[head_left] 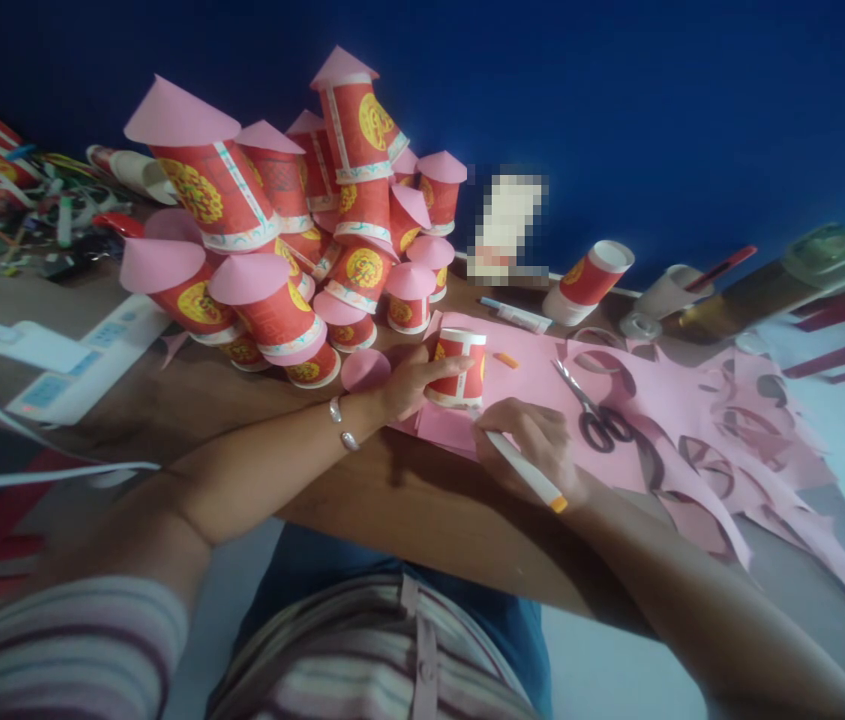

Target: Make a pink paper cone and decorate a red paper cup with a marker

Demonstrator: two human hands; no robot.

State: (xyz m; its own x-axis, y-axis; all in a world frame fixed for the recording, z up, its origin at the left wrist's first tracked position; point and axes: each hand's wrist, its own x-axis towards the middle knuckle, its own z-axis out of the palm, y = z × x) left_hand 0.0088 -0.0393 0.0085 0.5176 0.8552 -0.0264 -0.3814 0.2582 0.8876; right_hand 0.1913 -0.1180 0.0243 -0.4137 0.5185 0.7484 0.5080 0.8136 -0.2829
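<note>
My left hand is wrapped round a red and white paper cup on pink paper near the table's front edge. Between the fingers of my right hand is a white marker with an orange back end. Its tip points toward the foot of the cup and is hidden by the fingers. A small orange cap lies on the pink paper beyond the cup. Dark-handled scissors lie open to the right. A pink paper disc is beside my left hand.
Several red cups with pink paper cones are stacked at the left. A power strip with cables lies before them. Stacked cups, a blue-capped marker and a bottle are at the back; pink scraps cover the right.
</note>
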